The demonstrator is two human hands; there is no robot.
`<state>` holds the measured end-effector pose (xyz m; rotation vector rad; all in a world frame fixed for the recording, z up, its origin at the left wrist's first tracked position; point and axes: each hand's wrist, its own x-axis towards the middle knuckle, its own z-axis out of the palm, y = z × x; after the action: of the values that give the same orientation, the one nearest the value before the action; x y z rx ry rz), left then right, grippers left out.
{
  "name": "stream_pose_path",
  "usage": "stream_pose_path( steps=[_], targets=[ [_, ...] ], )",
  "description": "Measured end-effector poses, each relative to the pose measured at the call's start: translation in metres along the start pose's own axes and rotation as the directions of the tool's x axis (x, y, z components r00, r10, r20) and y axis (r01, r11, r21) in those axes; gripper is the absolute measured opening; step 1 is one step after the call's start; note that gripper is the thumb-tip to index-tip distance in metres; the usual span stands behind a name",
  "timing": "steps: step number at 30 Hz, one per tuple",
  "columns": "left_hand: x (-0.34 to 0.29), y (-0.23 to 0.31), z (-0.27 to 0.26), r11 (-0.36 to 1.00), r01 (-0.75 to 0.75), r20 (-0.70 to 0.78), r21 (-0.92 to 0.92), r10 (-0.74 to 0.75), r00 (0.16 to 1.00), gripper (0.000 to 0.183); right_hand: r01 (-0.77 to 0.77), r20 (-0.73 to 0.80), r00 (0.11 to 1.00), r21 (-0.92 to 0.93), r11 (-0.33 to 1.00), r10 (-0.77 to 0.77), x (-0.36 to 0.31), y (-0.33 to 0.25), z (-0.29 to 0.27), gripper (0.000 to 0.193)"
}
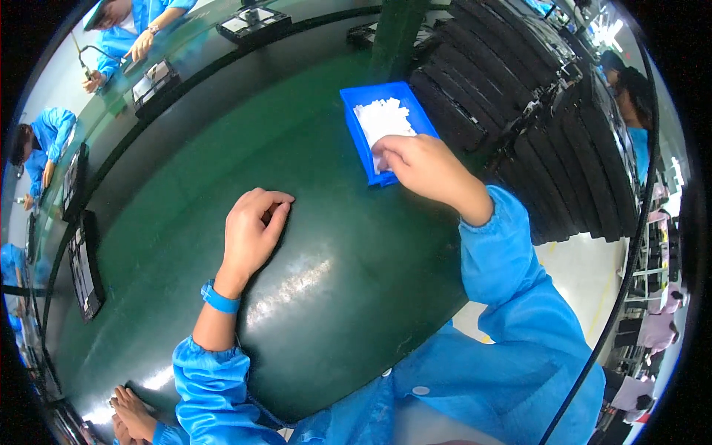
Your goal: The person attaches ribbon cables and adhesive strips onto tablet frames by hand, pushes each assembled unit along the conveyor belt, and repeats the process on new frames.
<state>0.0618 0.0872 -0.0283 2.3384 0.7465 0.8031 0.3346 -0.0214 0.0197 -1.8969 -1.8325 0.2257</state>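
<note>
The surface (182, 182) is smooth, dark green and glossy, with bright lamp reflections toward its near edge. Near its far right corner lies a shallow rectangular bin (421, 119) of smooth blue plastic. The bin contains a heap of small white pieces (386, 117), matte and irregular in outline.

The right hand (423, 163) reaches over the bin's near right corner, fingers bent down onto the heap. Fingertips are partly concealed—whether they grasp a piece cannot be told. The left hand (252, 226) rests near the middle of the surface, released and loosely curled, with a gap between thumb and forefinger; its palm is hidden. A flat blue wristband (220, 297) encircles the left wrist. Both sleeves are shiny blue fabric with gathered cuffs.

Stacks of ridged black panels (571, 159) stand directly beyond the right edge of the surface, close to the bin; their lower parts are partly hidden. A green post (397, 41) rises behind the bin and is cut off above. Beyond the far and left edges, black-framed units (84, 267) are spaced along a curved track—their inner details are too small to identify. At the near left corner, a co-worker's hands (133, 415) are partly cut off.
</note>
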Motion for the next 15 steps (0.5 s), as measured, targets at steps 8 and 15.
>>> stream_pose_path(
  steps=[8, 15],
  targets=[
    [-0.015, 0.006, -0.008, 0.999, -0.004, -0.007, -0.032, 0.004, 1.0, 0.008, 0.136, -0.089, 0.984, -0.212, 0.968, -0.157, -0.016, -0.026, -0.021, 0.014],
    [-0.013, 0.001, -0.006, 0.999, -0.006, -0.029, -0.042, 0.005, 1.0, 0.007, 0.186, 0.118, 0.98, -0.252, 0.95, -0.161, -0.028, -0.042, -0.02, 0.016]
  ],
)
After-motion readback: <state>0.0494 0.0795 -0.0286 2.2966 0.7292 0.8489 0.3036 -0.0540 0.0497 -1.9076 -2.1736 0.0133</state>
